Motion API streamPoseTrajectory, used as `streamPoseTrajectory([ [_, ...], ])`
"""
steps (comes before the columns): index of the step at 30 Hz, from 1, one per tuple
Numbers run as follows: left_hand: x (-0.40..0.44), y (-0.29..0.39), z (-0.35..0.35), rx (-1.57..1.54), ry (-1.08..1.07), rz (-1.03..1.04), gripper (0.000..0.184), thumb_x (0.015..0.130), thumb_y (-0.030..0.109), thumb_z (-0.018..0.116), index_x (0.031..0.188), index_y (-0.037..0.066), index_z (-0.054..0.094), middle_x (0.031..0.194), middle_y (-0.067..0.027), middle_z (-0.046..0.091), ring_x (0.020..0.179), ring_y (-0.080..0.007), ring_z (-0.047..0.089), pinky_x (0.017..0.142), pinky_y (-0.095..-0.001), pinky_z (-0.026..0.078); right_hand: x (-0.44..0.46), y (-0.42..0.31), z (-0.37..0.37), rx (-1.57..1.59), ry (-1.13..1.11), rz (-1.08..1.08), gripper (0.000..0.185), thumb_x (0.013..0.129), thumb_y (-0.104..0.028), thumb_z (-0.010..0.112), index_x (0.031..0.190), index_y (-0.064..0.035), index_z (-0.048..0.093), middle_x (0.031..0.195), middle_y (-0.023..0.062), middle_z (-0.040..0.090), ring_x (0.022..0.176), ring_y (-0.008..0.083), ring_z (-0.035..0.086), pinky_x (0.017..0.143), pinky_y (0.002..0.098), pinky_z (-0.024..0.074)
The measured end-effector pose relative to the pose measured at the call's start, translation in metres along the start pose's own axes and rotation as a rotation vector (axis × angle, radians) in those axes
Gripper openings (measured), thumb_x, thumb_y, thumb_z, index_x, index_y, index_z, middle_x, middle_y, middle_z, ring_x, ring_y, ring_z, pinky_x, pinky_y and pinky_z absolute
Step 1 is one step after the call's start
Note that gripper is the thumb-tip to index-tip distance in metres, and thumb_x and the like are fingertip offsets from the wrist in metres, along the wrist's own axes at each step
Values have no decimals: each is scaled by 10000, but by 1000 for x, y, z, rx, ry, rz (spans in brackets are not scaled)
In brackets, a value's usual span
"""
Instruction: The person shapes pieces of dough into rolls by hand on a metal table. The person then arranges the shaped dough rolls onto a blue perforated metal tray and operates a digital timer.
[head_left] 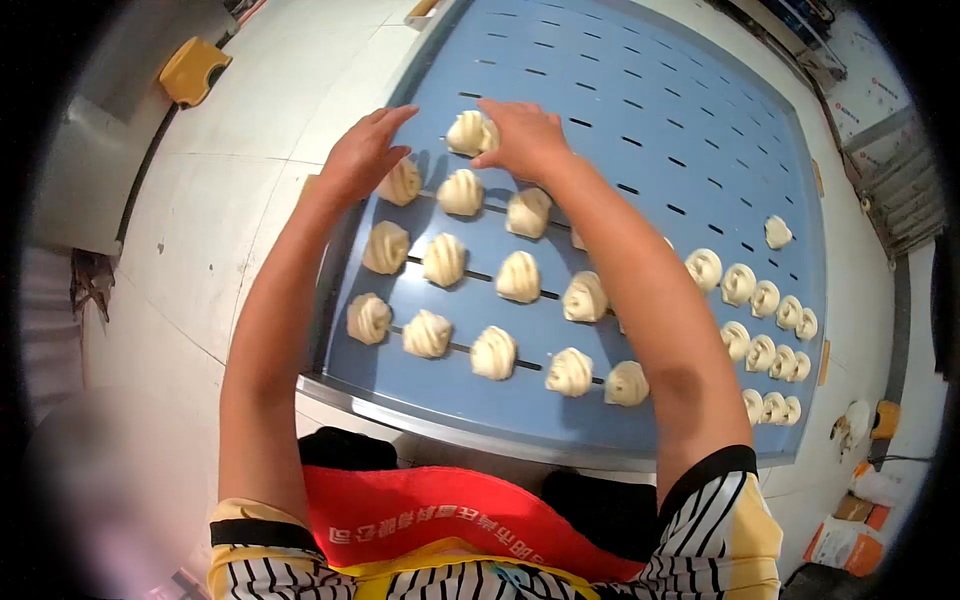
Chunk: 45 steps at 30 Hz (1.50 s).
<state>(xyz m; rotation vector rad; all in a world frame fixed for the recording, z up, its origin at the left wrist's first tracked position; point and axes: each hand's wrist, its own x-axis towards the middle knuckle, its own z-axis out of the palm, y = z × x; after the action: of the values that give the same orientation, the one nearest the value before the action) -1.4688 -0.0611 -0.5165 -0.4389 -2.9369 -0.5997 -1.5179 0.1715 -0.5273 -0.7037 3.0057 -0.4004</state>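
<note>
My right hand (525,140) curls its thumb and fingers around the right side of a twisted raw dough bun (466,133) at the far left of the blue slotted tray (600,150). The palm side and part of that bun's edge are hidden. To its left, my left hand (365,155) is open and holds nothing, with fingers and thumb spread apart. Just below the left thumb sits another twisted bun (401,182), partly in the hand's shadow. A further bun (460,192) lies below the one at my right hand.
Several dough buns (518,277) stand in rows on the near half of the tray, some hidden behind my right forearm. Smaller-looking ring-shaped ones (739,284) continue at the right. One lone dough piece (778,233) lies farther back. A yellow stool (195,72) stands on the tiled floor.
</note>
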Motion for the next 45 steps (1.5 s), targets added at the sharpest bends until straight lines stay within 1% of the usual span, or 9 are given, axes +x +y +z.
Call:
streamPoseTrajectory([
  [4, -22, -46, 1, 2, 192, -46, 575, 847, 164, 660, 1373, 180, 429, 1335, -129, 500, 1212, -313, 491, 1021, -410, 413, 35, -24, 36, -145, -60, 30, 734, 714, -410, 763, 1346, -228, 439, 1167, 108, 614, 1151, 289, 525, 940, 519, 355],
  [6, -41, -60, 14, -112, 116, -152, 611, 837, 205, 672, 1390, 189, 412, 1384, -125, 457, 1235, -321, 472, 1049, -408, 395, 48, -16, 41, -133, -67, 44, 612, 742, -350, 751, 1288, -229, 502, 1023, 100, 670, 1055, 289, 589, 913, 505, 348],
  [9, -55, -67, 18, -227, 100, -110, 619, 826, 183, 678, 1384, 150, 411, 1402, -144, 433, 1263, -324, 450, 1053, -414, 385, 57, -26, 34, 105, -18, 189, 598, 710, -356, 774, 1253, -249, 546, 1050, 78, 674, 1050, 288, 591, 938, 472, 322],
  [16, -58, -69, 6, -66, 147, 6, 609, 802, 149, 696, 1354, 129, 441, 1372, -148, 453, 1257, -315, 443, 1026, -410, 405, 69, -60, 42, -90, -83, 102, 751, 674, -433, 784, 1339, -285, 466, 1216, 101, 605, 1237, 290, 448, 1022, 568, 243],
  [19, -35, -67, 2, -109, 243, 211, 637, 779, 140, 711, 1356, 149, 442, 1380, -131, 444, 1258, -308, 438, 1019, -405, 413, 46, -24, 18, -117, 20, 182, 813, 674, -436, 787, 1376, -249, 423, 1243, 84, 590, 1230, 309, 456, 1007, 575, 260],
  [23, 31, -57, 27, -113, 46, 317, 655, 754, 61, 693, 1355, 133, 442, 1346, -120, 466, 1239, -317, 444, 1009, -398, 424, 29, -10, 24, -113, -148, 187, 679, 713, -284, 779, 1305, -181, 464, 1195, 92, 605, 1173, 285, 523, 983, 553, 307],
  [26, 60, -65, 41, -28, -147, 241, 634, 752, 46, 682, 1339, 121, 453, 1283, -141, 517, 1179, -334, 498, 978, -393, 441, 29, -16, 18, 15, -59, 217, 546, 711, -174, 770, 1207, -143, 544, 1188, 93, 602, 1127, 287, 549, 947, 459, 402],
  [33, 61, -66, 51, -60, -48, 197, 556, 744, 115, 706, 1259, 118, 496, 1148, -134, 601, 1060, -337, 573, 869, -416, 480, 26, -3, 36, 219, 28, 16, 531, 713, -118, 758, 1211, -125, 575, 1196, 121, 590, 1136, 317, 530, 948, 391, 439],
  [45, 58, -62, 49, -111, 32, 169, 433, 715, 102, 706, 1116, 99, 544, 1034, -131, 628, 1009, -332, 577, 827, -417, 477, 43, -30, 24, -241, -146, 225, 503, 727, -361, 757, 1177, -200, 600, 1033, 113, 666, 979, 287, 620, 869, 456, 409],
])
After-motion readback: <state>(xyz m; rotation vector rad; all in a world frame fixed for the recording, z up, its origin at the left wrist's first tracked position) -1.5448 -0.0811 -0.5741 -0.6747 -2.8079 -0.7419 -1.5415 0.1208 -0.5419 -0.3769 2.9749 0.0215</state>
